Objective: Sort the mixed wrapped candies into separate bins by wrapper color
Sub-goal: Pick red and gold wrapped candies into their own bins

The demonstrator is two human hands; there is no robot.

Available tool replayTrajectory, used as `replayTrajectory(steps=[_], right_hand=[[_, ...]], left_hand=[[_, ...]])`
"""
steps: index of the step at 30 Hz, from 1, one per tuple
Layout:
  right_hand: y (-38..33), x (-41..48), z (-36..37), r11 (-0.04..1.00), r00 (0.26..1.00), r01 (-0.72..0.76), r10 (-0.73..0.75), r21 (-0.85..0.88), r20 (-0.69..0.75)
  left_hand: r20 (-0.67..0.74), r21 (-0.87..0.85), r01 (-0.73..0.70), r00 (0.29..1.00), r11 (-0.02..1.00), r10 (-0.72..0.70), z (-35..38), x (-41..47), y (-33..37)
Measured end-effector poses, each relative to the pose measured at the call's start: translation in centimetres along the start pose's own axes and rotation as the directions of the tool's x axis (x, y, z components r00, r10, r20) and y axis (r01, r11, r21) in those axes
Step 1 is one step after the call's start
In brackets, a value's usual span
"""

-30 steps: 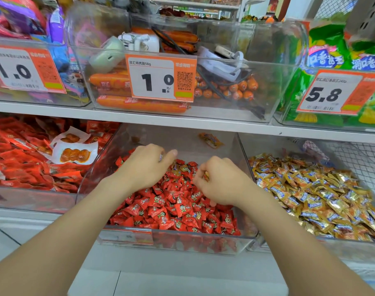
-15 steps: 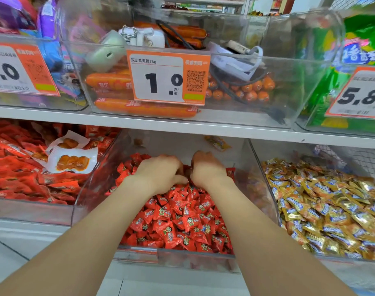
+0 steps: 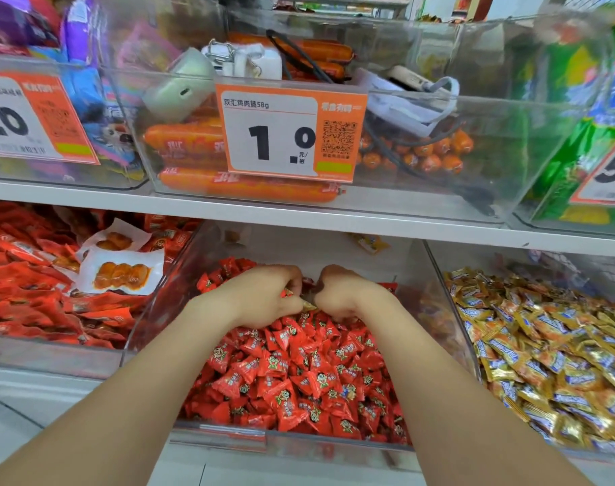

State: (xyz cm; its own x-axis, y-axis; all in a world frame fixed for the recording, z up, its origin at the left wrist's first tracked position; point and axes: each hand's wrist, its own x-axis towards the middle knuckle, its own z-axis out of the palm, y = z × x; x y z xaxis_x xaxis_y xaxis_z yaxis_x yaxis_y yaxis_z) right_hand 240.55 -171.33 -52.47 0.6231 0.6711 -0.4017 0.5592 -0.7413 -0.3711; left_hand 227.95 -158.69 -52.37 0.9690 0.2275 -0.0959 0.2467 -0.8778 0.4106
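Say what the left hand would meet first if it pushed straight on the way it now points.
Probably the gold candy between the hands, then almost at once the right hand. The left hand angles toward it over the red candies; depth is unclear.

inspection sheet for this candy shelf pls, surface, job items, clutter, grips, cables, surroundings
surface: white shelf over the candy bins; middle bin open-topped.
job's things: red candies fill the middle bin; gold candies fill the right bin; one gold candy shows between the hands; a yellow candy lies at the middle bin's back.
clutter: pale case and white device on the sausages above.
grips: left hand and right hand curled in the red candies; which pinches the gold candy cannot be told.
cables: black cable in upper bin.
surroundings: price tag; red packets left; green bags upper right.
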Motion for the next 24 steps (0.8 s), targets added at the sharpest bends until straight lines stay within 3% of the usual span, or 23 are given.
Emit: replayTrajectory(steps=[4,8,12,18,21,24], right_hand=[[-0.1,-2.2,-1.3,0.938,0.994,-0.059,0.023,0.343,0.109],[0.1,-3.3,-1.8,0.711,0.978,-0.15,0.003,0.687,0.21],[0.2,-5.0,-1.7,0.55,0.979,-0.138,-0.048,0.824,0.196],[0.3,-7.5,-1.5,0.381,0.993,-0.1,-0.016,0.919,0.115],[0.6,-8.4,-1.2,0.429,0.999,-0.038,0.004,0.902,0.04],[1.0,-9.0,-0.7,0.686,0.999,0.036,-0.004,0.727,-0.046]], left_hand=[[-0.096,-0.181,0.05,0.993,0.982,-0.068,-1.5,-1.6,0.0],[-0.133,-0.326,0.124,0.975,0.937,-0.176,-2.4,-3.0,0.8],[-0.056,-0.498,0.208,0.961,0.842,-0.271,-3.0,-4.3,1.1],[-0.031,-0.51,0.229,0.958,0.829,-0.284,-3.6,-6.8,2.6],[-0.065,-0.5,0.215,0.957,0.839,-0.284,-3.4,-7.6,2.5],[-0.097,-0.456,0.206,0.956,0.866,-0.278,-3.3,-8.2,2.4]])
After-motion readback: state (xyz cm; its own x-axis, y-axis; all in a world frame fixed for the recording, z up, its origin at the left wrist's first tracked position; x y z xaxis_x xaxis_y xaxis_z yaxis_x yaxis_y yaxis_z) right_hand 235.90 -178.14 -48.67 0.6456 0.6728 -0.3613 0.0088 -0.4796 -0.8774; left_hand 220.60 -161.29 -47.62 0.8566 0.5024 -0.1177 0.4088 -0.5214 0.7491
